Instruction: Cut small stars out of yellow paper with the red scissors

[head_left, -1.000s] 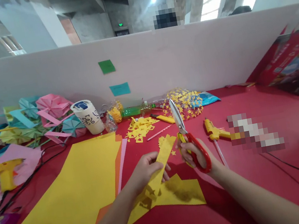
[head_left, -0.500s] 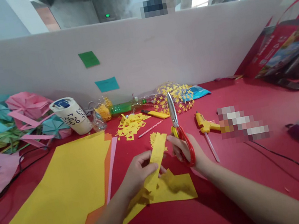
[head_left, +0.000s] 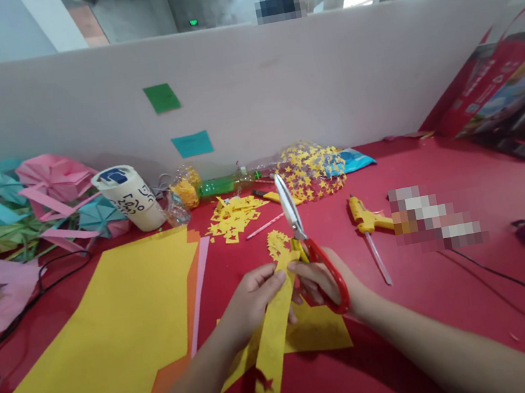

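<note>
Your left hand pinches a long, narrow yellow paper strip, the thumb lying on its upper face. The strip slants from your grip down towards you, and its near end has a star-shaped hole in it. Your right hand is closed around a pair of metal scissors with red and yellow handles, the blades pointing up and away beyond your fingers. The fingertips of that same hand also touch the strip's far end, just beside your left thumb.

Below your grip lies a flat piece of yellow paper, partly covered by your hands and the strip. Just beyond your grip sits a small heap of yellow paper stars; farther out lie a pile of angular yellow paper scraps and a slim pink-and-white stick. Left of your grip spreads a large yellow paper sheet, with orange paper and pink paper showing along its edge. To the right of your grip, well apart, rests a yellow glue gun.
</note>
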### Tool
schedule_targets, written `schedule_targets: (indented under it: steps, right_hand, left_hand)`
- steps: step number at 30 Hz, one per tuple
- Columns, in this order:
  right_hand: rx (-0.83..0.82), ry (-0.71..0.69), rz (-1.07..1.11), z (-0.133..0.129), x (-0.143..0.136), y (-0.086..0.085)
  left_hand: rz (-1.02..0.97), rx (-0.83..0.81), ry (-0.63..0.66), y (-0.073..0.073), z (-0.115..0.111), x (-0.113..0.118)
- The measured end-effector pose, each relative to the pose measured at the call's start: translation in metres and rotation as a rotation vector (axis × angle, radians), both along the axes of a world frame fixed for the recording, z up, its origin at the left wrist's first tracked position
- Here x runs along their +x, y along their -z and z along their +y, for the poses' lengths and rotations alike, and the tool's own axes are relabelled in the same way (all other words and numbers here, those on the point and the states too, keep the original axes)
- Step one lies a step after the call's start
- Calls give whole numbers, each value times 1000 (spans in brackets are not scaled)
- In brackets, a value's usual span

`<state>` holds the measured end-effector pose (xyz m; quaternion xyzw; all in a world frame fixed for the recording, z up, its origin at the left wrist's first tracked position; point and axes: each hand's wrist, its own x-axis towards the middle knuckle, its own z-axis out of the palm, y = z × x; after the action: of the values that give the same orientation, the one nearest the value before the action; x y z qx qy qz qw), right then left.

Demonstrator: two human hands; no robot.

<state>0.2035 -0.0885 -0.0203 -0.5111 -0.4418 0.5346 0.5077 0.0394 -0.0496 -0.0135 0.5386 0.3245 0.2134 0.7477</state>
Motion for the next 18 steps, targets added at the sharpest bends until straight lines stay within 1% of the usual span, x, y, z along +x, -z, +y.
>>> schedule_targets:
  steps: [2, 4, 7, 9, 10, 12, 14, 16, 18]
  right_hand:
    - [-14, 11, -30, -2, -3, -3]
    - [-12, 22, -61, -2, -2, -6]
    - [24, 0, -170, -2, 5, -12]
    - [20, -47, -322, -2, 13, -15]
    - [6, -93, -396, -2, 16, -17]
    - [13, -124, -591, -2, 20, -20]
    - [-11, -192, -772, -3, 21, -23]
    - [-52, -250, -882, -5, 19, -26]
    - [-77, -305, -910, -7, 17, -28]
  left_hand:
    - [19, 7, -6, 0, 0, 0]
    - [8, -2, -44, 0, 1, -1]
    - [-60, -22, -194, -3, 6, -2]
    - [-86, 2, -312, -6, 13, -5]
    - [-90, 26, -372, -7, 16, -6]
    - [-88, 68, -454, -8, 23, -11]
    - [-79, 97, -508, -8, 28, -15]
    - [-75, 121, -550, -8, 30, -17]
    - [-79, 141, -598, -8, 29, -18]
